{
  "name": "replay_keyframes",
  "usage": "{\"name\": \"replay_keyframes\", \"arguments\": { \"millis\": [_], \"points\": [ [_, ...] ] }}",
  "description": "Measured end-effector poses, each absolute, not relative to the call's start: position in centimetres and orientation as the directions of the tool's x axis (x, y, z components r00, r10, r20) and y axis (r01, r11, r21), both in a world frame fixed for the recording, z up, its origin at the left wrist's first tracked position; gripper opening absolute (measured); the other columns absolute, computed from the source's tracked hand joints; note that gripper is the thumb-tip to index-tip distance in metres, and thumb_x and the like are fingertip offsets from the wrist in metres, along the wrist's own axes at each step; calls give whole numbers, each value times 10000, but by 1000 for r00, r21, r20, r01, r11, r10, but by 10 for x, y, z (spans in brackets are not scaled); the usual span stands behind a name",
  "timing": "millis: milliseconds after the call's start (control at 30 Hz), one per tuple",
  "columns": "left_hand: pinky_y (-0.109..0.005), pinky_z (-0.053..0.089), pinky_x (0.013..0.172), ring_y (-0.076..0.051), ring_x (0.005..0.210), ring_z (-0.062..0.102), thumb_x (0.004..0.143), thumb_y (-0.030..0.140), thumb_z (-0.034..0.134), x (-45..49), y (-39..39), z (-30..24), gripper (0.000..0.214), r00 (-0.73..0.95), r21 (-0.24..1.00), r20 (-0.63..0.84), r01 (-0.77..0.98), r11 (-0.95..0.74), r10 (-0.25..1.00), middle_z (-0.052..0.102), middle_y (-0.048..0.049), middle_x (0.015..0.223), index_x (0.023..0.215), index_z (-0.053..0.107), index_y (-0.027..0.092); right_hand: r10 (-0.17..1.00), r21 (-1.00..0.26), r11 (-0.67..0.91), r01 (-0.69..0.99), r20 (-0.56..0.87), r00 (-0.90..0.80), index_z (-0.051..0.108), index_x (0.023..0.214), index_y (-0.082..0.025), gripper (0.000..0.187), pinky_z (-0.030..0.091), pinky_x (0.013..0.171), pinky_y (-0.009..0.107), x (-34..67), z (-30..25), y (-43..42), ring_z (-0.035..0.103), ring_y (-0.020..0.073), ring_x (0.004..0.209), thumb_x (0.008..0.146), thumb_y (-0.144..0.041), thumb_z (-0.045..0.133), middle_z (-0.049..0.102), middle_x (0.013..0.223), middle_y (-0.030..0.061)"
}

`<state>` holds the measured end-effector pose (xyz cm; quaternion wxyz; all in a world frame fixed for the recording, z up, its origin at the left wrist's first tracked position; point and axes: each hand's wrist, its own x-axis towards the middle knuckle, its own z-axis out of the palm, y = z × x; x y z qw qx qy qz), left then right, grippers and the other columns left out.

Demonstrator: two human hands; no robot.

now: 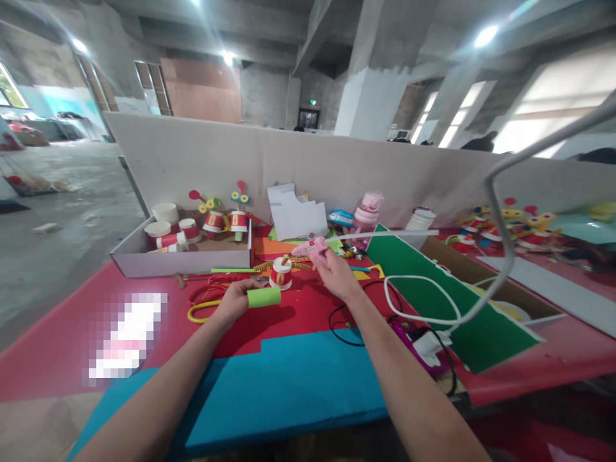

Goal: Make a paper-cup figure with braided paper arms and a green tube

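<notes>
My left hand (235, 301) is closed around a rolled green paper tube (264, 297), held level just above the red tabletop. A yellow scissor-like handle loop (196, 314) shows beside that hand; I cannot tell whether the hand touches it. In my right hand (335, 274) is a pink hot glue gun (316, 246), its nozzle pointing left and a long pale glue stick (385, 235) sticking out behind. Between the hands stands an upturned red-and-white paper cup (280, 276) with a small coiled paper piece (285, 259) on top. The nozzle is close above and right of it.
A white box (183, 262) at the left holds paper cups and cup figures. Blue sheet (289, 378) covers the front edge. Right of my arm are a green board (447, 295), a white cable (418, 279) and a purple power strip (418, 346). A pink bottle (368, 212) stands behind.
</notes>
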<state>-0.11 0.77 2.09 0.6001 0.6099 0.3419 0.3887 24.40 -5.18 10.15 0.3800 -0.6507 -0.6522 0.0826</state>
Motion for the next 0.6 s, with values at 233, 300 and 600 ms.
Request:
{"name": "replay_keyframes", "arguments": {
  "millis": [233, 300, 600],
  "points": [
    [-249, 450, 589, -158, 556, 613, 527, 173, 768, -2, 8, 21, 237, 468, 997, 71, -40, -59, 881, 690, -26, 629, 753, 717, 122, 920, -758, 148, 635, 342, 194, 520, 876, -196, 261, 462, 569, 273, 246, 97, -50, 592, 155, 558, 891, -448, 454, 688, 800, 61],
    [-250, 449, 594, -158, 559, 613, 532, 171, 762, -2, 8, 21, 230, 468, 997, 77, -39, -67, 880, 687, -23, 624, 752, 717, 124, 933, -873, 150, 464, 281, 226, 511, 901, -199, 299, 431, 456, 246, 247, 93, -48, 498, 104, 432, 865, -494, 478, 682, 793, 37],
    [-241, 440, 587, -158, 574, 601, 519, 160, 745, -1, 8, 22, 199, 460, 996, 83, -20, -83, 884, 673, -11, 601, 713, 713, 132, 977, -990, 77, -120, 51, 208, 559, 879, -180, 338, 432, 405, 184, 257, 79, -57, 404, 35, 415, 682, -383, 746, 683, 782, 19]
  ]
}}
